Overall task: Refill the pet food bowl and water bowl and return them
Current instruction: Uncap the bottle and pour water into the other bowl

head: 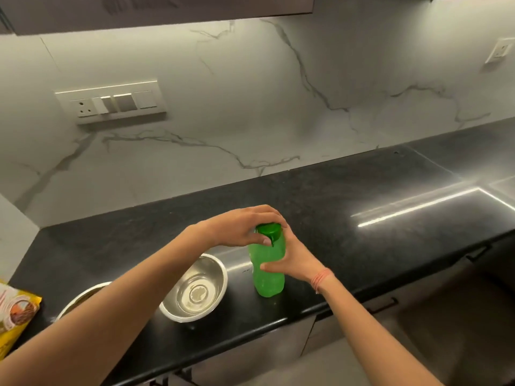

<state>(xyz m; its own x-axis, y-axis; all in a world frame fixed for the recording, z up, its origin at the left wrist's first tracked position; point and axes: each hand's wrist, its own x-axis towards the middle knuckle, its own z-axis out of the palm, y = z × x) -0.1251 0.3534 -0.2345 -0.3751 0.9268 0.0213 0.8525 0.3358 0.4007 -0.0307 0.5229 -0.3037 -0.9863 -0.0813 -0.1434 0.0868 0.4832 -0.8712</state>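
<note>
Left hand (245, 228) grips cap (268, 230); right hand (289, 260) wraps bottle (268, 271) mid-body. Smooth plastic, likely slippery, squeezable; hold waist firmly. Bowl (195, 288) beside.

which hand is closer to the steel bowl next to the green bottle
Left. The left hand grips the bottle cap just above the bowl; the right hand holds the bottle on its far side.

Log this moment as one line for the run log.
left hand: grips cap | right hand: holds green bottle upright on counter | steel bowl: beside bottle
</note>
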